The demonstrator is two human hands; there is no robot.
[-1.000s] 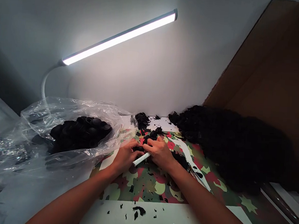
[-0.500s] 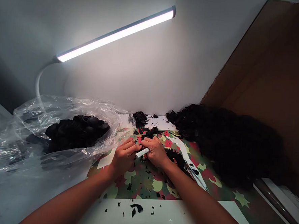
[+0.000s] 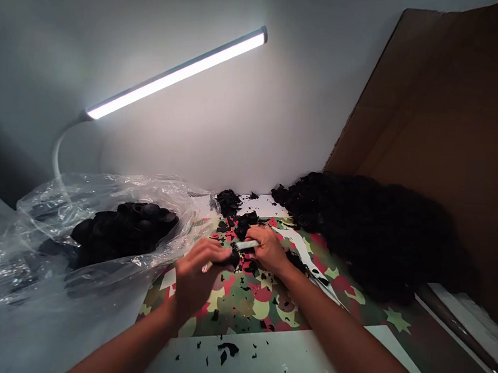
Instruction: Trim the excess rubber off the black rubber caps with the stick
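Note:
My left hand (image 3: 197,266) is closed on a small dark round piece (image 3: 231,258), pinched between thumb and fingertips. In my right hand (image 3: 271,251) is a short tool with a white wrapped handle (image 3: 247,245), which points left towards that piece. What its working end is like I cannot make out. Just beyond the hands lies a small heap of black scraps (image 3: 245,224). Both hands are above a camouflage-patterned sheet (image 3: 248,304) strewn with black bits.
On the left, a clear plastic bag (image 3: 113,264) holds many black round pieces (image 3: 124,229). A large black heap (image 3: 376,234) lies at right against a cardboard panel (image 3: 443,108). A lit lamp (image 3: 180,75) hangs above; white strips (image 3: 298,243) lie beside my right forearm.
My hands have moved apart a little. My left hand has turned, so the dark piece shows at its fingertips, and the white tool now lies more level. The whole view has shifted slightly.

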